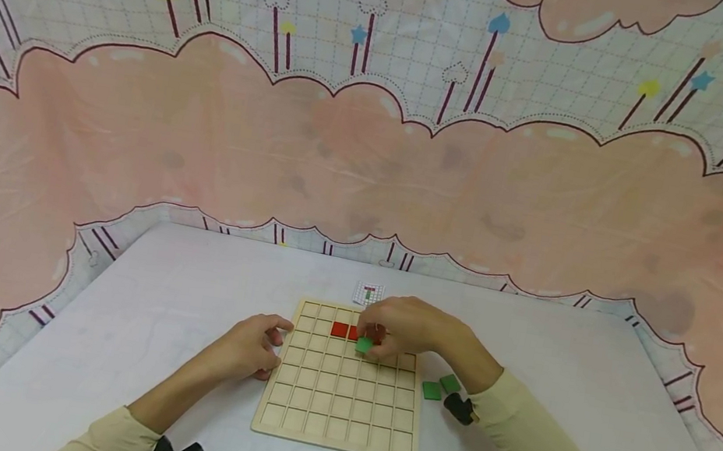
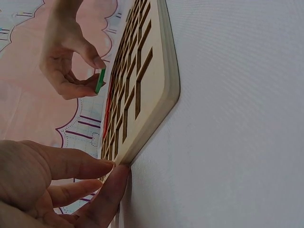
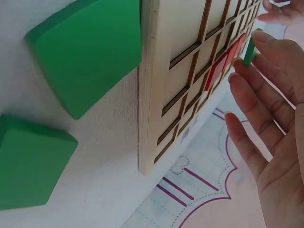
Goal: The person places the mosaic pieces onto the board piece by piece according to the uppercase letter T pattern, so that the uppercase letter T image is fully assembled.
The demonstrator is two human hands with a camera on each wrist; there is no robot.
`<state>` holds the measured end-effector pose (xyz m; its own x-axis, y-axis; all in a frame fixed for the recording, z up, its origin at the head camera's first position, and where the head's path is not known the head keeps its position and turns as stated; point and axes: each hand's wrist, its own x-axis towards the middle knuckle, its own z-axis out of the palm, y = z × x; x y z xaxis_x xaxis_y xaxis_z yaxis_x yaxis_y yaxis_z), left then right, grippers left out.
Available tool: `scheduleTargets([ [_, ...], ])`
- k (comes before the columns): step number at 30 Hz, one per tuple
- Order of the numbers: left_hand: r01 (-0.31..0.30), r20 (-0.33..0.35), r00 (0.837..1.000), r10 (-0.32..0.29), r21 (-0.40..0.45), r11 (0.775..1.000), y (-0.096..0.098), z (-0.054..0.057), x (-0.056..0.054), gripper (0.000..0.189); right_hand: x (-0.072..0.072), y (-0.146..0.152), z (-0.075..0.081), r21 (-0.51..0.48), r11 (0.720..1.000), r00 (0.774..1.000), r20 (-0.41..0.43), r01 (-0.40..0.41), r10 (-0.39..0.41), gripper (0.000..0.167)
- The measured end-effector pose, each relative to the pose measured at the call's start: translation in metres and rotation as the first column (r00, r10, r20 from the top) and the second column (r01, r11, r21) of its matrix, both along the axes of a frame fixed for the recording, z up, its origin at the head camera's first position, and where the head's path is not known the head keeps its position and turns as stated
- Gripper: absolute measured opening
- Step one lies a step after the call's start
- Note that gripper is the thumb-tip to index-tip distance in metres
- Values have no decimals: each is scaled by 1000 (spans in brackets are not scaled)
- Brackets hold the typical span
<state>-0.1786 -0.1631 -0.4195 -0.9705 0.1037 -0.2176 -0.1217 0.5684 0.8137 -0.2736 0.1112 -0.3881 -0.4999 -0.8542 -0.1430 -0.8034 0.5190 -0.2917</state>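
A pale wooden grid board (image 1: 333,448) lies flat on the table, with red square tiles (image 1: 340,329) in its second row from the far edge. My right hand (image 1: 407,329) pinches a green square tile (image 1: 364,346) between thumb and fingertips, tilted just above the board near the red tiles. In the left wrist view this tile (image 2: 100,81) is seen edge-on, apart from the board. My left hand (image 1: 246,345) touches the board's left edge with thumb and index finger. The right hand hides part of the red row.
Two loose green tiles (image 1: 431,390) (image 1: 449,384) lie right of the board, beside the right wrist's black camera (image 1: 459,409). A small card (image 1: 368,294) with a red and green grid pattern lies beyond the far edge. A patterned cloth (image 1: 345,152) hangs behind the white table.
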Motion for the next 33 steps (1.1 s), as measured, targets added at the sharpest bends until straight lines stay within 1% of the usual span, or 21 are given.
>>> scheduleTargets([
  [7,-3,3,1000,3,-1,1000,0,-1,-1,57,0,-4,-2,11,1000,1000,-7,-3,3,20],
  [14,-5,3,1000,5,-1,1000,0,-1,-1,57,0,-8,-3,26,1000,999,-47,-16,17,18],
  [19,-6,1,1000,5,6,1000,0,-1,-1,57,1,-11,-3,30,999,998,-53,-19,20,17],
  [26,-2,1,1000,2,12,1000,0,0,-1,57,3,-16,-2,50,999,998,-59,-13,16,20],
  [33,6,-3,1000,-6,6,1000,0,1,0,57,1,-18,-5,60,998,997,-76,-25,30,20],
])
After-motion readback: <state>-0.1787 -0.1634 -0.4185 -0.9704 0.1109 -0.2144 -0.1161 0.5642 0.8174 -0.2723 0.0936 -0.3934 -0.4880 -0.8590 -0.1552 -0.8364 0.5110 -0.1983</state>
